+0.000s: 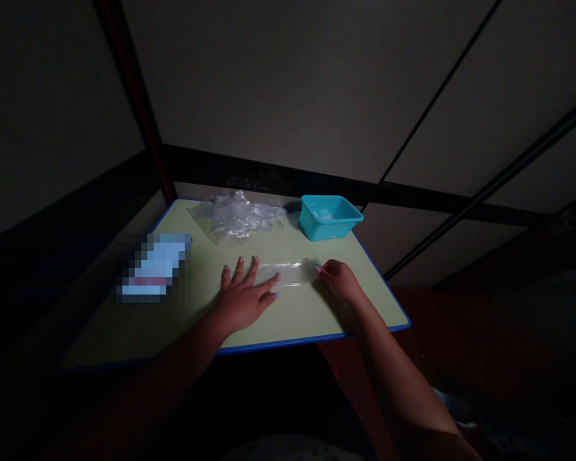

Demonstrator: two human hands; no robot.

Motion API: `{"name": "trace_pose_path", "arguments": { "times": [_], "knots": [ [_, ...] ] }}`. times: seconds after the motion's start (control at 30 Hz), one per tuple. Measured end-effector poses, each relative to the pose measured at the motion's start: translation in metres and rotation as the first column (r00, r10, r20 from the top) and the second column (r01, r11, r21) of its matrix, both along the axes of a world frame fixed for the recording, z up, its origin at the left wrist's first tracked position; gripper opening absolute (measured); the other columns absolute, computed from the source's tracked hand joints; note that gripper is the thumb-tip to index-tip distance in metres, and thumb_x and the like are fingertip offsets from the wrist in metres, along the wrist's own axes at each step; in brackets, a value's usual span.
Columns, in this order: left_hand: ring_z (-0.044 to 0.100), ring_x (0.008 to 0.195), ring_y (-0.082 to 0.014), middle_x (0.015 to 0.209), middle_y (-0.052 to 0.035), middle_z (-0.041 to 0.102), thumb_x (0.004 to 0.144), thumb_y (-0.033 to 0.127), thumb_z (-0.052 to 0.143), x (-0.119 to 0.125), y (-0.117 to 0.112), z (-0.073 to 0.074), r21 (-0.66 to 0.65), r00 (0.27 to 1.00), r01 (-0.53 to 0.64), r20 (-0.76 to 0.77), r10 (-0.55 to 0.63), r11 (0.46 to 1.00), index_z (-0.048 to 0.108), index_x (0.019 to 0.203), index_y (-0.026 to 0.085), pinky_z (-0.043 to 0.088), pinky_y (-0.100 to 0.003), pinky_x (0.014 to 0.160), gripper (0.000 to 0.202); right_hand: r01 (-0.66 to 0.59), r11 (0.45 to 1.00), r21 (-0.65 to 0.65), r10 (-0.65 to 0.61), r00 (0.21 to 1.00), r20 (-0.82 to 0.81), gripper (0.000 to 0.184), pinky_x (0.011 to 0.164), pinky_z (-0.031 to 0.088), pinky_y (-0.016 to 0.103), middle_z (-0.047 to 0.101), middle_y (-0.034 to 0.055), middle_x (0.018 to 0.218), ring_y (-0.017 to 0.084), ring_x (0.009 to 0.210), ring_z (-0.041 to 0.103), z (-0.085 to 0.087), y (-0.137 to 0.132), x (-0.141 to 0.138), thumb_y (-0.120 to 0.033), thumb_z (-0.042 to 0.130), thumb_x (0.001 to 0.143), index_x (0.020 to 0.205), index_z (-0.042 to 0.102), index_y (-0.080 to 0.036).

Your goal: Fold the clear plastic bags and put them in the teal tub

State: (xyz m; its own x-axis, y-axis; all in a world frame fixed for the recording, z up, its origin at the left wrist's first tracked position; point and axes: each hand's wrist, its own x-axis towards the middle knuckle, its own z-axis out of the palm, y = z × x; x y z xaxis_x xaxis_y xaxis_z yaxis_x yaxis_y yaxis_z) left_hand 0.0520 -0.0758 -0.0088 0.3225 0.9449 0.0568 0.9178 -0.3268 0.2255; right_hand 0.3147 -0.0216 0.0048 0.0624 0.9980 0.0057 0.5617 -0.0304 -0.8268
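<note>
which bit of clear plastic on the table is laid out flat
The strip, with the left hand on one end and the right hand pinching the other; the pile farther back, left of the tub, is crumpled.

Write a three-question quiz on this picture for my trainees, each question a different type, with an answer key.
1. True or false: the right hand pinches one end of the clear flat plastic strip.

2. Which hand is spread out, palm down?
A) the left hand
B) the right hand
C) neither

3. Fill in: in the camera's view, the turquoise rectangular plastic tub stands to the ___ of the crumpled clear plastic sheeting.

Key: 1. True. 2. A. 3. Right.
</note>
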Motion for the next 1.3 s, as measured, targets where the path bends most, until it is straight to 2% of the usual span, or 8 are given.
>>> {"name": "trace_pose_path", "arguments": {
  "times": [0.1, 0.23, 0.4, 0.6, 0.73, 0.9, 1.07, 1.3],
  "knots": [
    [0.005, 0.145, -0.0441, 0.161, 0.002, 0.015, 0.094, 0.055, 0.04, 0.0, 0.0, 0.001, -0.002, 1.0, -0.003, 0.0, 0.003, 1.0, 0.037, 0.14, 0.05, 0.006, -0.065, 0.11, 0.047, 0.03, 1.0, -0.005, -0.031, 0.973, -0.228, 0.025, 0.063, 0.047, 0.028, 0.064, 0.0022, 0.066, 0.018, 0.065, 0.061, -0.002, -0.004, -0.005, -0.041, 0.063, 0.075, 0.066, 0.048, -0.023],
    [0.005, 0.145, -0.0439, 0.161, 0.0011, 0.015, 0.094, 0.055, 0.04, 0.001, 0.0, 0.001, 0.002, 1.0, -0.001, 0.004, 0.001, 1.0, 0.038, 0.14, 0.049, 0.007, -0.065, 0.11, 0.046, 0.046, 0.997, -0.064, -0.072, 0.863, -0.5, 0.024, 0.076, 0.054, 0.035, 0.07, 0.0057, 0.083, 0.021, 0.085, 0.068, -0.009, -0.011, -0.015, -0.047, 0.056, 0.08, 0.078, 0.049, -0.024],
    [0.004, 0.145, -0.0441, 0.161, 0.001, 0.015, 0.094, 0.057, 0.04, 0.001, 0.0, 0.0, 0.002, 1.0, -0.006, 0.012, 0.006, 1.0, 0.039, 0.14, 0.049, 0.006, -0.065, 0.11, 0.047, 0.079, 0.99, -0.116, -0.138, 0.714, -0.687, 0.017, 0.082, 0.056, 0.037, 0.072, 0.0044, 0.093, 0.02, 0.093, 0.068, -0.025, -0.016, -0.033, -0.038, 0.06, 0.077, 0.085, 0.053, -0.025],
    [0.005, 0.144, -0.0443, 0.16, 0.0015, 0.017, 0.094, 0.058, 0.039, 0.001, -0.001, 0.004, -0.014, 1.0, 0.0, 0.021, 0.001, 1.0, 0.039, 0.14, 0.05, 0.005, -0.066, 0.11, 0.047, 0.157, 0.981, -0.116, -0.188, 0.606, -0.773, 0.011, 0.076, 0.058, 0.032, 0.071, 0.0037, 0.09, 0.02, 0.093, 0.068, -0.043, -0.009, -0.055, -0.029, 0.064, 0.075, 0.083, 0.059, -0.024],
    [0.006, 0.144, -0.0441, 0.16, 0.0013, 0.018, 0.093, 0.059, 0.04, 0.002, -0.002, 0.007, -0.017, 1.0, -0.004, 0.023, 0.004, 1.0, 0.04, 0.14, 0.048, 0.004, -0.066, 0.11, 0.048, 0.201, 0.975, -0.092, -0.193, 0.573, -0.797, 0.017, 0.074, 0.058, 0.03, 0.071, 0.0042, 0.095, 0.019, 0.094, 0.067, -0.047, -0.004, -0.064, -0.029, 0.062, 0.076, 0.092, 0.061, -0.023],
    [0.004, 0.144, -0.0451, 0.16, 0.0012, 0.019, 0.093, 0.06, 0.039, 0.002, -0.002, 0.008, -0.028, 0.999, 0.0, 0.039, 0.001, 1.0, 0.04, 0.14, 0.049, 0.004, -0.067, 0.109, 0.048, 0.219, 0.975, -0.023, -0.142, 0.545, -0.827, 0.035, 0.089, 0.055, 0.033, 0.065, 0.0048, 0.121, 0.017, 0.113, 0.06, -0.036, -0.009, -0.073, -0.022, 0.06, 0.074, 0.109, 0.059, -0.026],
    [0.004, 0.144, -0.0446, 0.16, 0.0013, 0.02, 0.093, 0.06, 0.039, 0.002, -0.002, 0.008, -0.031, 0.999, -0.005, 0.039, 0.006, 1.0, 0.039, 0.14, 0.049, 0.003, -0.067, 0.11, 0.049, 0.16, 0.981, 0.112, 0.006, 0.55, -0.835, 0.055, 0.105, 0.042, 0.037, 0.05, 0.0027, 0.143, 0.016, 0.13, 0.047, -0.026, -0.016, -0.082, -0.018, 0.061, 0.072, 0.125, 0.052, -0.03],
    [0.003, 0.144, -0.0448, 0.16, 0.0018, 0.019, 0.093, 0.06, 0.039, 0.002, -0.001, 0.006, -0.031, 0.998, 0.003, 0.061, -0.001, 1.0, 0.039, 0.138, 0.052, 0.002, -0.067, 0.11, 0.046, 0.252, 0.967, -0.028, -0.152, 0.489, -0.859, 0.043, 0.093, 0.052, 0.035, 0.061, 0.0003, 0.128, 0.014, 0.108, 0.062, -0.04, -0.014, -0.083, -0.019, 0.063, 0.075, 0.115, 0.054, -0.032]
  ]
}}
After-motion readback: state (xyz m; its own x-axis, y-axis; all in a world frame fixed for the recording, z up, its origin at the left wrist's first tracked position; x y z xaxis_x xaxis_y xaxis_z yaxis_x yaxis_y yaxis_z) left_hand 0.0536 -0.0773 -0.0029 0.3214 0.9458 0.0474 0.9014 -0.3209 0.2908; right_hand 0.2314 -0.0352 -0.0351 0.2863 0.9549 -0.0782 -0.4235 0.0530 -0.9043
